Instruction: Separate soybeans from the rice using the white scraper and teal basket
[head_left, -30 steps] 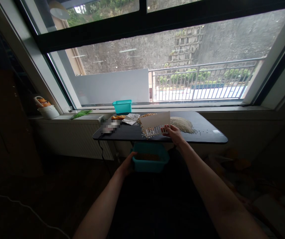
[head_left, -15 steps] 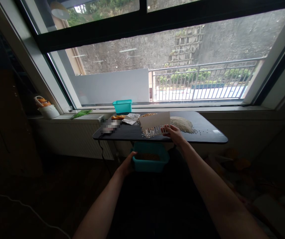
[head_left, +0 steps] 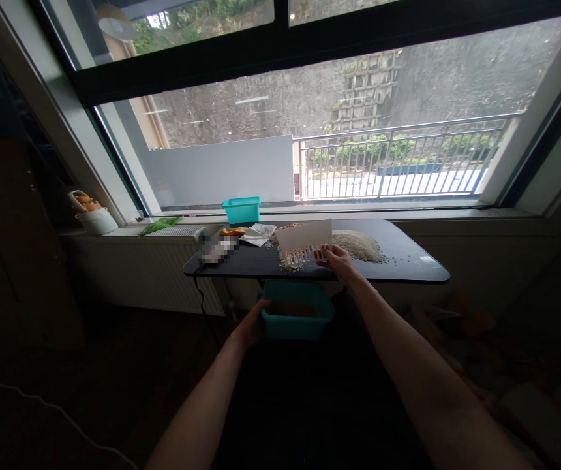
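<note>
Lower centre: left hand (head_left: 251, 323) is gripping a teal, rectangular plastic tub (head_left: 293, 328) by its left side. Mid-frame: right hand (head_left: 340, 262) is pinching 1 flat, pale, slotted card (head_left: 304, 236) over scattered grains (head_left: 290, 267); right of centre, a pale grain heap (head_left: 359, 245) is lying.

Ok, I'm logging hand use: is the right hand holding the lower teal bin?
No, the right hand holds the slotted card while the left hand holds that bin.

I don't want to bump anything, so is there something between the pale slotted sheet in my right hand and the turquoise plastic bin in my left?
Yes: the front edge of the black tabletop lies between the pale slotted sheet above and the turquoise plastic bin below.
</note>
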`<state>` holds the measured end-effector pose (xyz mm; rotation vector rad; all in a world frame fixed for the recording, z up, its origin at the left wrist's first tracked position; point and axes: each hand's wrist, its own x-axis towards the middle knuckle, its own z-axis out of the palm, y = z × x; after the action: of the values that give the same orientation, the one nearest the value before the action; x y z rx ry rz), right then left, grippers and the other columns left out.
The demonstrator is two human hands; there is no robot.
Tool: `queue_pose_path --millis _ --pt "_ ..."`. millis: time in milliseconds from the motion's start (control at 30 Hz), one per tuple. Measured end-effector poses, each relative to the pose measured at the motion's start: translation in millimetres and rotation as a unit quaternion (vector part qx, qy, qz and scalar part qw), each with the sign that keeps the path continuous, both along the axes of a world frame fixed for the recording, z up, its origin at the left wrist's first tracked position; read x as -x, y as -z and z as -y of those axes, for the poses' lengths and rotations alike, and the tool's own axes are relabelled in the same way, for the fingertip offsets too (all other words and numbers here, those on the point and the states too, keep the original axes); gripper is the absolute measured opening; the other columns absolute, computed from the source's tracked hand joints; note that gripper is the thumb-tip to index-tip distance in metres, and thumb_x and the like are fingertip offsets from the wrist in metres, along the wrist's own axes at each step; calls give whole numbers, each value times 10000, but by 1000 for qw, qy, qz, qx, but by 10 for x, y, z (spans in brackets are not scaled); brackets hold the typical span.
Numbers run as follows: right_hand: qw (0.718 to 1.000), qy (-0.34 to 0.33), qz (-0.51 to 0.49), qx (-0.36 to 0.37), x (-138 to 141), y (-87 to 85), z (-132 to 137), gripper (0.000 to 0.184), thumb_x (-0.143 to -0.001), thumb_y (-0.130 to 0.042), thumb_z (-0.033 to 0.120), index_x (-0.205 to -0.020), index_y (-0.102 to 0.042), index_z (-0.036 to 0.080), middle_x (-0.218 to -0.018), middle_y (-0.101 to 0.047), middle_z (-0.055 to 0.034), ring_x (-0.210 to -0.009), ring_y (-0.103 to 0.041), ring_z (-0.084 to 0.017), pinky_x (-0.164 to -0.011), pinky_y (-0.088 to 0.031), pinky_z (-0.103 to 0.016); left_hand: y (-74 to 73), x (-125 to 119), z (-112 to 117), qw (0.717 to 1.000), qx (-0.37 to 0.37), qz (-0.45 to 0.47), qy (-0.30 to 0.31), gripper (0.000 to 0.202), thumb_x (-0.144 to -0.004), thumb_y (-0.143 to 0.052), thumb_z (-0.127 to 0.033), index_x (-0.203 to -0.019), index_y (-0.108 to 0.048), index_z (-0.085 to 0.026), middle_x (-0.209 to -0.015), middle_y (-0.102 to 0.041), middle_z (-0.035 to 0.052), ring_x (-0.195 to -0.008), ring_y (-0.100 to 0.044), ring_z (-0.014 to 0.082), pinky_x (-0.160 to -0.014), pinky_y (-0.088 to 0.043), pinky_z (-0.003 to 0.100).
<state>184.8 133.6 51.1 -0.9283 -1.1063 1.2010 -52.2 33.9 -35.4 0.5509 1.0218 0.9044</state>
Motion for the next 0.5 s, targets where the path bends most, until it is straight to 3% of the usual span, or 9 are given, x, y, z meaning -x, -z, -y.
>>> queue_pose_path --millis 500 --pt "999 -29 -13 14 62 -51 67 57 -762 -602 223 -754 -622 170 -710 -650 -9 -651 -630 -111 -540 -555 -215 -29 -3 19 1000 -4 -8 -1 400 -740 -517 -423 -1068 -569 -199 -876 -660 51 -767 -622 205 -645 -498 298"
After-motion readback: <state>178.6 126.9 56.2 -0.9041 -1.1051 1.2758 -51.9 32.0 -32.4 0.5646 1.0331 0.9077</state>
